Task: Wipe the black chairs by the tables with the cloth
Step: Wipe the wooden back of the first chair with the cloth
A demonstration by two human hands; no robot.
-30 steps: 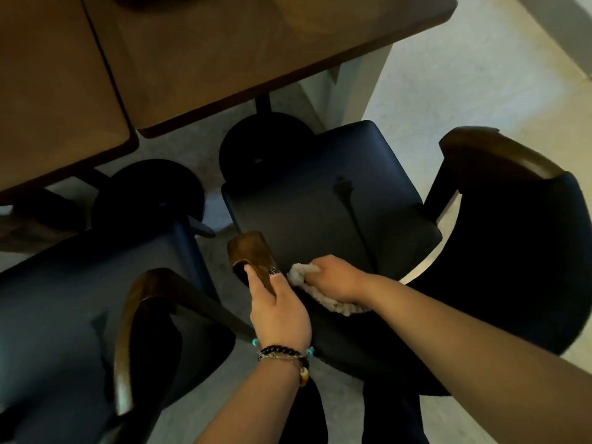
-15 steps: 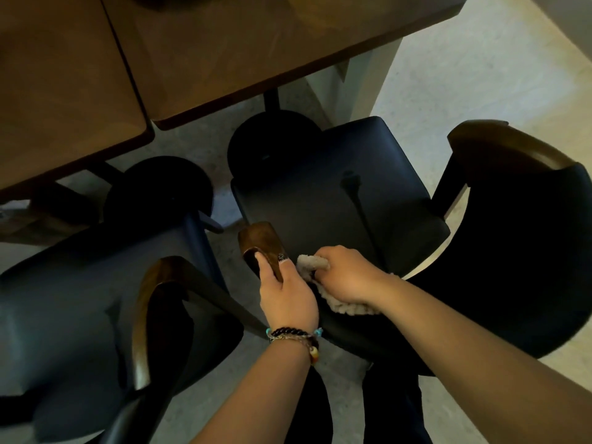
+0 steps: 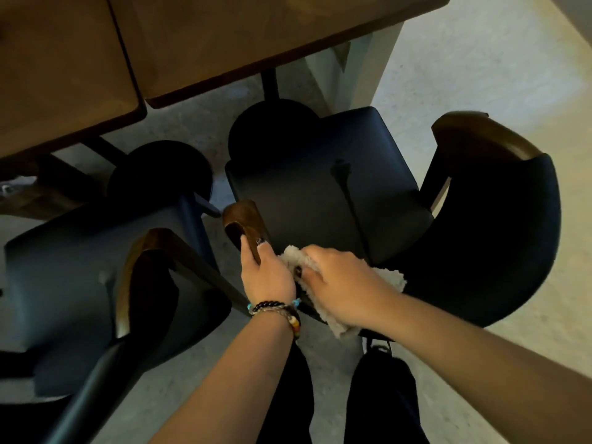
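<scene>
A black chair with brown wooden arm tips stands in the middle, its curved back sweeping round on the right. My left hand grips the chair's left wooden armrest. Beside it, my right hand holds a pale fluffy cloth pressed against the inner left side of the chair, close to the armrest. Part of the cloth sticks out above and below my hand. A second black chair stands to the left.
Two brown wooden tables fill the top, with black round pedestal bases beneath. A pale wall corner stands behind the middle chair. Light floor stretches to the right. My dark trouser legs show at the bottom.
My right hand with the cloth has slid back along the chair's left side, so more cloth shows below it. My left hand keeps its grip on the armrest.
</scene>
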